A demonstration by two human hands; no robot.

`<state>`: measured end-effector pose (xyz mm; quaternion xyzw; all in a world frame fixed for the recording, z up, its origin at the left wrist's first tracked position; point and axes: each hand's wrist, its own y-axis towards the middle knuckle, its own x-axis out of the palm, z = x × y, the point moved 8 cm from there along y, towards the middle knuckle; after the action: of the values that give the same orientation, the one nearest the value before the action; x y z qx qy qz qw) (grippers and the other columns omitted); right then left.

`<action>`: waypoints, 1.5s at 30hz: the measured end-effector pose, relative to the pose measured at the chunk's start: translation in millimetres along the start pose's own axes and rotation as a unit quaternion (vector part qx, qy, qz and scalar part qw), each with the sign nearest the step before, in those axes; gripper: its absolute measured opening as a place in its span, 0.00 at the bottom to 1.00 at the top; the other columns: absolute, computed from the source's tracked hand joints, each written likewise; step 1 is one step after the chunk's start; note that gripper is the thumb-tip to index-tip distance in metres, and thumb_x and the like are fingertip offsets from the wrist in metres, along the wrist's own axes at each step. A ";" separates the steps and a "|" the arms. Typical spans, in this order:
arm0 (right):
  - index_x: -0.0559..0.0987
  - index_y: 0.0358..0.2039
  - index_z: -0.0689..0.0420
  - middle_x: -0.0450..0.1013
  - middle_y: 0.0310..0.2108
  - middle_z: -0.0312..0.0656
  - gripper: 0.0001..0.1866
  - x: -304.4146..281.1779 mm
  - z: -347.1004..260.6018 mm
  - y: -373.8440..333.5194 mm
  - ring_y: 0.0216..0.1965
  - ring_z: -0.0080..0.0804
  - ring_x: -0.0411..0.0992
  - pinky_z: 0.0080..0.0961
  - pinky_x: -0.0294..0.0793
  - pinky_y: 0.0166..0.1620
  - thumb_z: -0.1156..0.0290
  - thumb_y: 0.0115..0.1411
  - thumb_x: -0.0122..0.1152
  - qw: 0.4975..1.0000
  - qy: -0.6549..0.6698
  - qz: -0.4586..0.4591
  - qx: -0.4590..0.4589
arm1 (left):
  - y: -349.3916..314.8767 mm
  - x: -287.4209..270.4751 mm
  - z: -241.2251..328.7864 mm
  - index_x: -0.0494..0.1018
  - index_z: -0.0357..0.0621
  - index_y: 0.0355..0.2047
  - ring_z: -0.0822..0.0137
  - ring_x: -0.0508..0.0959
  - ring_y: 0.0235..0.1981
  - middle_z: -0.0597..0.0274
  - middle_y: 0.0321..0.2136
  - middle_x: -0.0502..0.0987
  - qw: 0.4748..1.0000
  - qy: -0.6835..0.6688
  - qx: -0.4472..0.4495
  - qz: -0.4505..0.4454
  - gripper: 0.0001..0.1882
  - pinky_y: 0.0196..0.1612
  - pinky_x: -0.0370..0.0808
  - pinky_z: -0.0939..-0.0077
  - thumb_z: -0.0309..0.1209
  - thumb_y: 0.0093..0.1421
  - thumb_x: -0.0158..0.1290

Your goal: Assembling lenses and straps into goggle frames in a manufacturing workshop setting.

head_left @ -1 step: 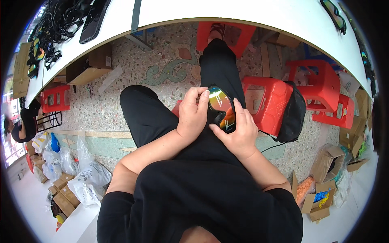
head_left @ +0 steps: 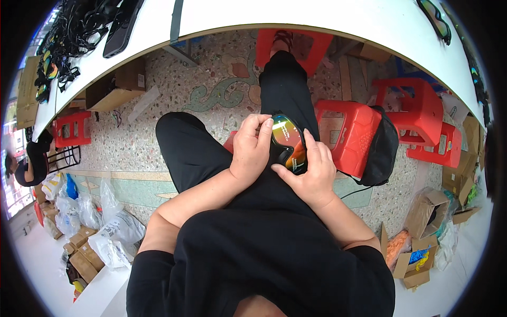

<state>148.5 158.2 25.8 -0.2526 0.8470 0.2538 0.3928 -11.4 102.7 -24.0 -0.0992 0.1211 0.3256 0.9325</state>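
Goggles (head_left: 288, 142) with a shiny rainbow lens sit between both hands, low over the person's lap. Left hand (head_left: 252, 150) curls around the goggles' left end, fingers bent over the top edge. Right hand (head_left: 311, 174) holds the other end — thumb under, fingers resting on the lens. Just to the right of the right hand stands a red plastic stool (head_left: 353, 138) with a black bag (head_left: 381, 153) leaning on it. Far above the hands — a white table (head_left: 317, 16).

Brown cardboard boxes (head_left: 119, 84) stand under the table (head_left: 327, 16), more open boxes (head_left: 428, 211) at right, white plastic bags (head_left: 113, 232) at left.
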 end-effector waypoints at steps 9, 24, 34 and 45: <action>0.81 0.40 0.68 0.70 0.24 0.45 0.13 -21.8 16.6 38.2 0.25 0.38 0.71 0.29 0.72 0.30 0.72 0.59 0.64 0.982 0.175 -0.062 0.038 | 6.0 11.6 51.9 0.77 0.36 0.38 0.59 0.79 0.36 0.54 0.33 0.79 0.980 0.036 0.161 -0.107 0.07 0.38 0.75 0.71 0.22 0.59 0.57; 0.76 0.28 0.57 0.75 0.24 0.33 0.08 45.5 78.1 37.9 0.23 0.15 0.69 0.11 0.66 0.26 0.76 0.54 0.70 0.549 0.632 -0.402 0.369 | 19.4 55.1 19.9 0.75 0.39 0.36 0.78 0.75 0.30 0.67 0.30 0.78 0.860 -0.167 -0.318 -0.363 0.07 0.33 0.72 0.84 0.28 0.60 0.61; 0.75 0.28 0.56 0.75 0.24 0.35 0.10 57.5 71.4 36.8 0.21 0.16 0.68 0.12 0.64 0.24 0.81 0.50 0.69 0.482 0.619 -0.493 0.377 | 18.4 69.2 14.7 0.75 0.39 0.34 0.79 0.74 0.27 0.68 0.29 0.77 0.795 -0.228 -0.369 -0.424 0.07 0.30 0.70 0.86 0.27 0.59 0.62; 0.74 0.28 0.55 0.74 0.25 0.37 0.11 61.9 66.6 33.5 0.21 0.17 0.69 0.12 0.63 0.24 0.83 0.49 0.68 0.471 0.607 -0.499 0.400 | 24.1 70.7 17.5 0.75 0.40 0.30 0.80 0.73 0.25 0.69 0.25 0.76 0.811 -0.174 -0.324 -0.455 0.07 0.29 0.69 0.86 0.26 0.57 0.63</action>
<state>128.4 210.8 -53.1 -0.5393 0.6128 -0.5687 -0.1018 29.8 167.0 -30.5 -0.3806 -0.2146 -0.1033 0.8935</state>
